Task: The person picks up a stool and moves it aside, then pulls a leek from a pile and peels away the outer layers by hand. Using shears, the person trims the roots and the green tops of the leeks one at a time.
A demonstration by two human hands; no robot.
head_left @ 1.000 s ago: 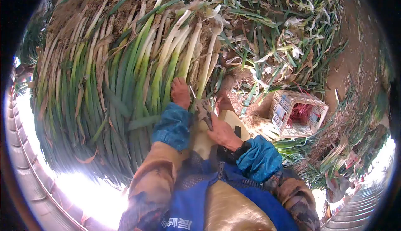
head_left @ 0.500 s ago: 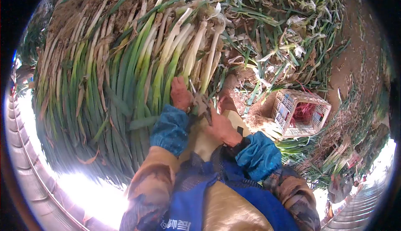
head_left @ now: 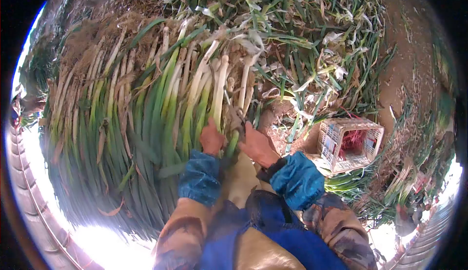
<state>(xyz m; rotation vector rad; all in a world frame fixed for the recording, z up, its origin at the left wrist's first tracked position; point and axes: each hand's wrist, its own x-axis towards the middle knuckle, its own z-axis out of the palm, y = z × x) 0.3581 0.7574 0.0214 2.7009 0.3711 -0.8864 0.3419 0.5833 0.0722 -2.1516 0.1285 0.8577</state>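
My left hand (head_left: pixel 212 139) is closed on a long green onion (head_left: pixel 220 84), around the lower part of its white stalk. The root end points away from me. My right hand (head_left: pixel 258 146) is closed beside it, holding what looks like a small knife (head_left: pixel 227 97), its thin blade angled up and to the left. Dry brown leaf scraps partly cover the handle. To the left lies a thick row of green onions (head_left: pixel 122 123), roots away from me and leaves toward me. Another pale stalk (head_left: pixel 243 88) stands just beyond my right hand.
A white plastic basket (head_left: pixel 325 145) lies on its side at the right, with red string (head_left: pixel 353 142) inside. Loose leaves and peelings (head_left: pixel 312 50) cover the ground behind and at the right. Bare soil (head_left: pixel 395 75) shows at far right.
Both hands sit slightly lower in the picture, and the view has shifted a little. The green onion by my left hand now shows a longer, clean white stalk. The knife stays in my right hand.
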